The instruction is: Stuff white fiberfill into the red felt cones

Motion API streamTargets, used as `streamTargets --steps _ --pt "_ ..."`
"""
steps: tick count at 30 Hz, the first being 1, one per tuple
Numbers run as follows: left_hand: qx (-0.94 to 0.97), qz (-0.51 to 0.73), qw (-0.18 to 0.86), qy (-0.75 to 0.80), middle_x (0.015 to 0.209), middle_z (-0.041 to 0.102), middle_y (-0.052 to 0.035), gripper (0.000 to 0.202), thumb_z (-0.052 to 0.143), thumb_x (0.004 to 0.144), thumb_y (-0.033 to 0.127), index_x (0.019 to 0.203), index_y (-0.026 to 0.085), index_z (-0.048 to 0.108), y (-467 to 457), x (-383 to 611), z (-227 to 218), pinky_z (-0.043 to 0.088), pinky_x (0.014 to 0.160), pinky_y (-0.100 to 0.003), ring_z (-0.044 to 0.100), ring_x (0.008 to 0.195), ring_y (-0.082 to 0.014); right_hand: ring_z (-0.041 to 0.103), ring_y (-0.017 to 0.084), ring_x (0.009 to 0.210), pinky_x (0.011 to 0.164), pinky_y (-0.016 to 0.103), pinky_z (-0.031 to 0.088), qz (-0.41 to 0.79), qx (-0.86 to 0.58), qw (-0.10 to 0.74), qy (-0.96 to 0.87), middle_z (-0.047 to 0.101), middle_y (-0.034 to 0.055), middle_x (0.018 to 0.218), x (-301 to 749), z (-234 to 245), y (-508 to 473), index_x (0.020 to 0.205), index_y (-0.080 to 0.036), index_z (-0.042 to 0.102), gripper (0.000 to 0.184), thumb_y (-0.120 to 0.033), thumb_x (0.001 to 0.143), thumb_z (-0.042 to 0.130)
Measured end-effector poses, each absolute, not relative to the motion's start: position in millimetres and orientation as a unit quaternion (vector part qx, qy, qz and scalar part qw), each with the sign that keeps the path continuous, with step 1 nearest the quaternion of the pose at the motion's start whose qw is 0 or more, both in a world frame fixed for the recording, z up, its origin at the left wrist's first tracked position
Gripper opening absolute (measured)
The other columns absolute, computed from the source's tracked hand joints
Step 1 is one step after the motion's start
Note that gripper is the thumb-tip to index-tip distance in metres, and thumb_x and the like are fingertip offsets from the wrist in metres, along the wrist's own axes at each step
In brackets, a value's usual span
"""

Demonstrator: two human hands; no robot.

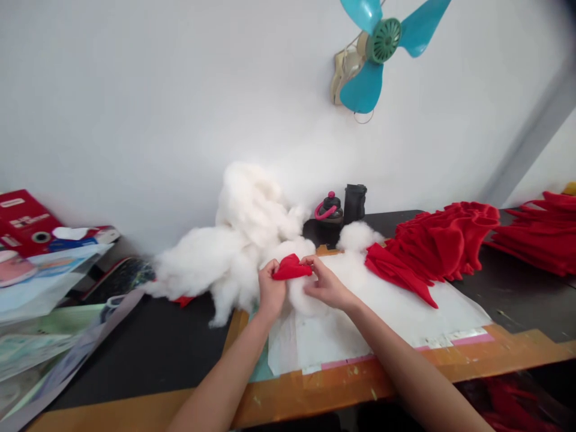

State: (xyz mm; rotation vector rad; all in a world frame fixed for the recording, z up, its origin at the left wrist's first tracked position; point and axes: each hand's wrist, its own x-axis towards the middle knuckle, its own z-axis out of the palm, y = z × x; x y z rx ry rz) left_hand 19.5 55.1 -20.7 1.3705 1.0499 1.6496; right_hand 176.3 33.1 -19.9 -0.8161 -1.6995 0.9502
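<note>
Both hands hold a small red fabric piece (291,267) above the table. My left hand (271,292) grips its left end with closed fingers. My right hand (324,284) pinches its right end. Right behind and under the hands lies a big heap of white stuffing (234,246). A white sheet (382,324) covers the table below my right hand.
A pile of red fabric pieces (441,240) lies at the right, more red fabric (540,234) further right. Two dark bottles (344,207) stand at the wall. Plastic bags and a red box (27,222) crowd the left. A blue fan (378,42) hangs above. The table's front edge (315,390) is taped orange.
</note>
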Motion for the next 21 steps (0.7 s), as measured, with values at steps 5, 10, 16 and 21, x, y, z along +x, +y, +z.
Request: streamTargets --steps 5,10,16,21 --pt "0.57 0.612 0.425 0.347 0.062 0.037 0.0058 0.025 0.059 0.069 0.018 0.065 0.019 0.035 46 29 -15 0.031 0.056 -0.02 0.035 0.058 -0.0089 0.05 0.017 0.082 0.071 0.027 0.04 0.281 -0.413 0.557 -0.664 0.053 -0.0006 0.088 177 -28 42 0.092 -0.021 0.05 0.041 -0.007 0.053 0.046" --pt "0.69 0.544 0.372 0.299 0.094 0.057 -0.0033 0.028 0.067 0.075 0.024 0.098 0.02 0.052 37 31 -10 0.043 0.08 -0.027 0.055 0.087 -0.0172 0.043 0.013 0.064 0.061 0.024 0.034 0.335 -0.398 0.645 -0.559 0.047 -0.0042 0.068 183 -27 44 0.073 -0.02 0.046 0.017 -0.013 0.058 0.046" --pt "0.721 0.511 0.303 0.356 0.094 0.059 -0.0024 0.04 0.065 0.066 0.012 0.103 0.021 0.051 37 31 -17 0.044 0.076 -0.029 0.057 0.083 -0.0184 0.042 0.012 0.057 0.055 0.023 0.036 0.483 -0.361 0.654 -0.457 0.045 -0.0048 0.064 182 -23 43 0.072 -0.022 0.04 0.021 -0.023 0.064 0.06" --pt "0.641 0.581 0.329 0.377 0.07 0.049 0.0041 0.019 0.058 0.066 0.012 0.078 0.019 0.046 49 24 -18 0.035 0.06 -0.022 0.045 0.064 -0.0121 0.046 0.009 0.061 0.056 0.021 0.042 0.554 -0.304 0.554 -0.543 0.051 -0.004 0.082 183 -9 32 0.09 -0.024 0.046 0.039 -0.025 0.063 0.074"
